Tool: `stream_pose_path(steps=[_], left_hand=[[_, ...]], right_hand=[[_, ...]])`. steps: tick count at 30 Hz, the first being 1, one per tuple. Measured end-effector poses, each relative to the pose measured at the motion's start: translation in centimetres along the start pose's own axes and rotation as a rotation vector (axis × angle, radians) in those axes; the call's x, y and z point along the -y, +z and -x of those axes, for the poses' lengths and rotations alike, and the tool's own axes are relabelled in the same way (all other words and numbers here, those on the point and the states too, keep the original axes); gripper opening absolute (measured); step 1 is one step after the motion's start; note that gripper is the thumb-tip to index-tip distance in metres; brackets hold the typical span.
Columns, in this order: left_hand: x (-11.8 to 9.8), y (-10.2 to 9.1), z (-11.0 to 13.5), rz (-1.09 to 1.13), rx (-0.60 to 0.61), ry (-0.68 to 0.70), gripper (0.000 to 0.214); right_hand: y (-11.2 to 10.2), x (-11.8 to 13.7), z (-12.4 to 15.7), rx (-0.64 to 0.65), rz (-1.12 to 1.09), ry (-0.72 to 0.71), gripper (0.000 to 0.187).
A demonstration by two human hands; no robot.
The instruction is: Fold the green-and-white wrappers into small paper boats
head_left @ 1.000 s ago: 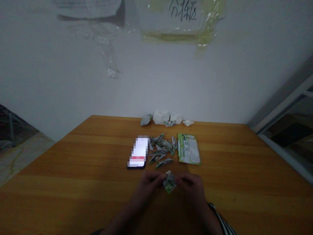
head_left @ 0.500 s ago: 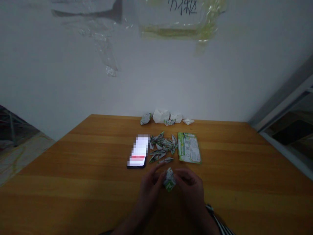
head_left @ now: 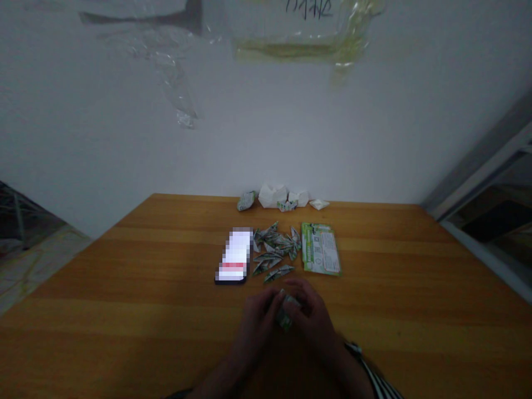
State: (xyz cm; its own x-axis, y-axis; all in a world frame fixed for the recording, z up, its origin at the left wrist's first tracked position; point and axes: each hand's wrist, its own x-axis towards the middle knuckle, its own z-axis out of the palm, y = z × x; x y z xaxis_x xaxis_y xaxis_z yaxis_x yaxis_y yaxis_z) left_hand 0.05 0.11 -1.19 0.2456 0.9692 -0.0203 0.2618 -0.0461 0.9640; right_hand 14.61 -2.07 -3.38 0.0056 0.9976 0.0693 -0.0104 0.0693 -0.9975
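— Two hands at the near middle of the wooden table (head_left: 124, 288): what do they hold?

— Left hand (head_left: 258, 316) and right hand (head_left: 312, 316), pressed close together, fingers of both clamped on one small folded paper piece (head_left: 284, 311), green and white print. It sits between the fingertips, just above the tabletop, largely covered by the fingers.

— Items just beyond the hands?

— One cluster of folded paper pieces (head_left: 275, 250), same print, pointed shapes, lying loose in a heap. Nearest of them lies just far of the hands.

— To the left of that heap?

— One phone (head_left: 235, 256), flat, screen lit, touching or almost touching the heap.

— To the right?

— One flat printed sheet (head_left: 320, 249), green border, lying just beside the heap.

— Far edge of the table?

— One row of crumpled white paper (head_left: 274, 195) against the wall, with a small green-printed folded bit at its left end.

— Anything on the wall (head_left: 374, 138)?

— One taped plastic-covered note (head_left: 299, 33), handwriting cut off by the frame.

— Sleeve?

— Striped, at the right wrist, bottom edge.
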Motion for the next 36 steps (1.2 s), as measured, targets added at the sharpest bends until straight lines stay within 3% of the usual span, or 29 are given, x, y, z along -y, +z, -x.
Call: stream_pose_path(steps=[5,10,13,17,22,26,30,33,36], left_hand=[[0.6,0.1,0.0,0.144,0.007,-0.042,0.029],[-0.5,-0.2,0.2,0.360,0.015,-0.110,0.038],[-0.7,-0.4,0.1,0.310,0.040,-0.049,0.021],[-0.3,-0.5,-0.3,0.297,-0.027,-0.120,0.009],[-0.7,-1.2,-0.7,0.281,-0.093,-0.143,0.029],[-0.9,-1.6,-0.7,0.214,-0.125,-0.090,0.027],[-0.4,-1.5,-0.6,0.152,-0.167,-0.049,0.026],[0.3,-1.5,-0.5,0.073,-0.180,0.020,0.024],[1.0,-1.6,-0.3,-0.052,-0.167,0.128,0.026]], right_hand=[[0.1,0.6,0.0,0.059,-0.067,0.034,0.030],[-0.5,0.5,-0.3,0.002,-0.179,0.085,0.033],[-0.9,0.4,-0.6,-0.042,-0.176,0.087,0.027],[-1.2,0.3,-0.8,-0.105,-0.063,-0.006,0.018],[-1.8,0.5,-0.8,-0.098,0.064,-0.083,0.019],[-1.8,0.6,-0.6,-0.080,0.051,-0.041,0.022],[-1.5,0.6,-0.6,-0.141,0.085,-0.045,0.016],[-1.5,0.5,-0.5,-0.137,0.120,-0.086,0.020],[-1.9,0.3,-0.4,-0.116,0.302,-0.193,0.025]])
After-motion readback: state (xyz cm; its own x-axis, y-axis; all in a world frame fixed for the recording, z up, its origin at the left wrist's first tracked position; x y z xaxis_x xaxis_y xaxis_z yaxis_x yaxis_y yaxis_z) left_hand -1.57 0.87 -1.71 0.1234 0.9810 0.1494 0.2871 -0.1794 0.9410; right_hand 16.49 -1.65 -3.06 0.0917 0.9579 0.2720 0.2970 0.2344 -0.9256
